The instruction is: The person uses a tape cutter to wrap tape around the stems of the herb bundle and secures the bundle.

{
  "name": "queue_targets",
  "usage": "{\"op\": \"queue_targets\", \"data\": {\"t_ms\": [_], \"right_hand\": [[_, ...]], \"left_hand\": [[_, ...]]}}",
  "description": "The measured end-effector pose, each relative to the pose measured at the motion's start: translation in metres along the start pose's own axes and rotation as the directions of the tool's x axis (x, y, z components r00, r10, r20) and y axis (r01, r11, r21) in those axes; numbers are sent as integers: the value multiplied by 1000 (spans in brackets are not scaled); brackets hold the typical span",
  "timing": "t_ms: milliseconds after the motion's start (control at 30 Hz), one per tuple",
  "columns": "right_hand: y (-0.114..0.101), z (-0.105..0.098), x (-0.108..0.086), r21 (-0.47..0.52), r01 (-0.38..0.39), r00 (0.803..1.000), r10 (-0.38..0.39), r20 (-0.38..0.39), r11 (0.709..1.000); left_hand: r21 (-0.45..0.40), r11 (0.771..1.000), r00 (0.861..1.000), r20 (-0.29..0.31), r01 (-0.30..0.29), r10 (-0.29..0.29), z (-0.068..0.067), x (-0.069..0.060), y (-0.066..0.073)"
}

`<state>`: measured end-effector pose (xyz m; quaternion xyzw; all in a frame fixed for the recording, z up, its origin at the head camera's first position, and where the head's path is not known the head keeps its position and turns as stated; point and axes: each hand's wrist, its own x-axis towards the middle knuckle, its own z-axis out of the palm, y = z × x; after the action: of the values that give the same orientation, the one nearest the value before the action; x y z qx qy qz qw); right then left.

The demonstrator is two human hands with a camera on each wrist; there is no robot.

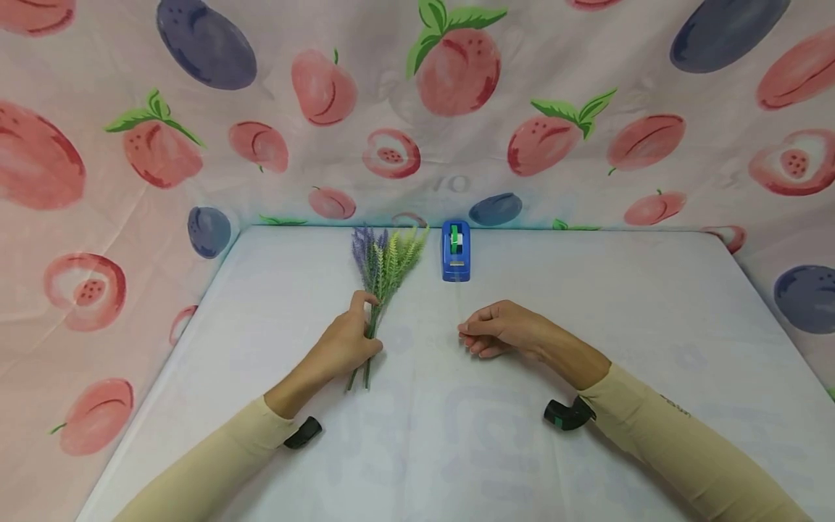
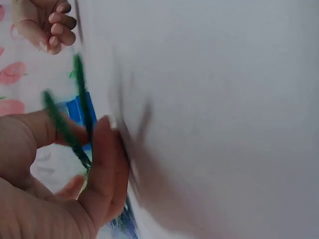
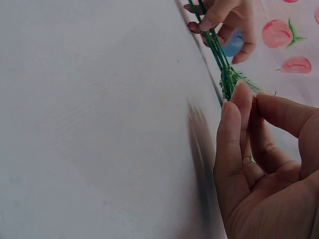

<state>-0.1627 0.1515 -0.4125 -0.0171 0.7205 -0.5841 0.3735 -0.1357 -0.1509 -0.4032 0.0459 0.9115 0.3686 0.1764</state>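
Observation:
On the left of the table's middle, my left hand (image 1: pixel 344 341) holds a bunch of artificial lavender (image 1: pixel 388 264) by its green stems. The purple and yellow-green heads point toward the back, and the stem ends (image 2: pixel 67 122) stick out past the fingers. A blue tape dispenser (image 1: pixel 456 254) with a green hub stands at the back, just right of the flower heads. From its front a faint strip of clear tape (image 1: pixel 458 292) runs toward my right hand (image 1: pixel 502 330), whose thumb and index fingertip pinch together at its end. The tape between those fingertips is too small to see.
A white-covered table (image 1: pixel 626 290) extends under both arms. Behind it and at the sides hangs a fruit-patterned cloth (image 1: pixel 450 145). Black wrist devices (image 1: pixel 566 415) sit under both beige sleeves, close to the tabletop.

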Motion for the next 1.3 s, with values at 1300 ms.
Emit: {"op": "queue_targets", "data": {"t_ms": [1300], "right_hand": [[4,-2,2,2,8,1000,-8,11,1000]], "left_hand": [[-646,748,852,469,152,232,-22,0,-25]]}}
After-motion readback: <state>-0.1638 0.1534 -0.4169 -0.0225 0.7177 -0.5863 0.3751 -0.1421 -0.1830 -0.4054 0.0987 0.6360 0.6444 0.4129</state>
